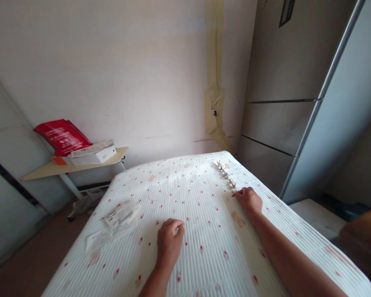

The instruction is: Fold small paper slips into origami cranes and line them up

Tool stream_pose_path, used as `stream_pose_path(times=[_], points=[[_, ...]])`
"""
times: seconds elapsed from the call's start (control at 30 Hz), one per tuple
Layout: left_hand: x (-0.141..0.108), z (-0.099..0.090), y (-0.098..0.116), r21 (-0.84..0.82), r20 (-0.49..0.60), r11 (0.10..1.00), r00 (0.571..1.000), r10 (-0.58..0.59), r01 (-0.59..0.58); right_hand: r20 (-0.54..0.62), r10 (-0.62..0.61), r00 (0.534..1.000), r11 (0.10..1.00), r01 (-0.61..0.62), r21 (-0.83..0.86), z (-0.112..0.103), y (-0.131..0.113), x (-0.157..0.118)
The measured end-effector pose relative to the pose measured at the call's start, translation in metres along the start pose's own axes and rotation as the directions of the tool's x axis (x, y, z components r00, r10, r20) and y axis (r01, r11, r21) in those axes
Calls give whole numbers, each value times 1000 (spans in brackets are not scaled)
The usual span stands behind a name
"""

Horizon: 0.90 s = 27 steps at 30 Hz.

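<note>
My right hand is closed, its fingertips pinched down on the padded cover at the near end of a row of small grey and tan pieces. These look spiky, and their exact kind is too small to tell. Something tiny and dark shows at those fingertips, but I cannot make it out. Nearer to me and to the left, my left hand hovers over or rests on the cover. Its fingers are curled against the thumb, and whatever they hold is mostly hidden.
Clear printed plastic packets lie on the cover's left side. Beyond it, a small side table carries a red bag and a white box. A grey fridge stands at the right, beside the wall.
</note>
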<state>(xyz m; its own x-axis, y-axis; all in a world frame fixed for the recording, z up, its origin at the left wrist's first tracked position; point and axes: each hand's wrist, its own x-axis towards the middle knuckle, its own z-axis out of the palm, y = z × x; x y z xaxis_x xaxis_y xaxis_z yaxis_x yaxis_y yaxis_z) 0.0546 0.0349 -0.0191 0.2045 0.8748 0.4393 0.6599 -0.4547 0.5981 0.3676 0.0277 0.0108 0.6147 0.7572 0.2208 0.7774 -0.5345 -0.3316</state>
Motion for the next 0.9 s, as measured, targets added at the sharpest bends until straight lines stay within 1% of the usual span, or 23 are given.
stream_pose_path(times=[0.17, 0.3, 0.37, 0.47, 0.53, 0.63, 0.7, 0.8, 0.9], points=[[-1, 0, 0, 3, 15, 1000, 1000, -10, 10, -23, -1, 1000, 998, 3, 56, -3, 1, -2], [-1, 0, 1, 6, 21, 1000, 1000, -19, 19, -41, -35, 999, 995, 38, 88, -9, 7, -8], [0, -1, 1, 4, 25, 1000, 999, -23, 23, -26, -61, 998, 994, 63, 84, -13, 14, -17], [-1, -1, 2, -6, 17, 1000, 1000, -19, 19, 24, -149, 989, 987, 146, 73, -20, 26, -42], [-1, -1, 2, -8, 13, 1000, 1000, -15, 15, 78, -267, 961, 961, 259, 97, -25, 34, -63], [-1, 0, 1, -14, 13, 1000, 1000, -12, 12, 91, -424, 901, 901, 409, 146, -30, 39, -86], [0, -1, 1, -23, 7, 1000, 1000, -11, 11, 70, -458, 886, 886, 449, 115, -31, 39, -94], [0, -3, 1, -52, -4, 999, 1000, -9, 9, 33, -492, 870, 870, 490, 53, -31, 34, -98], [-4, -6, -1, -101, -16, 995, 1000, 11, -13, 22, -546, 838, 838, 546, 22, -30, 30, -99]])
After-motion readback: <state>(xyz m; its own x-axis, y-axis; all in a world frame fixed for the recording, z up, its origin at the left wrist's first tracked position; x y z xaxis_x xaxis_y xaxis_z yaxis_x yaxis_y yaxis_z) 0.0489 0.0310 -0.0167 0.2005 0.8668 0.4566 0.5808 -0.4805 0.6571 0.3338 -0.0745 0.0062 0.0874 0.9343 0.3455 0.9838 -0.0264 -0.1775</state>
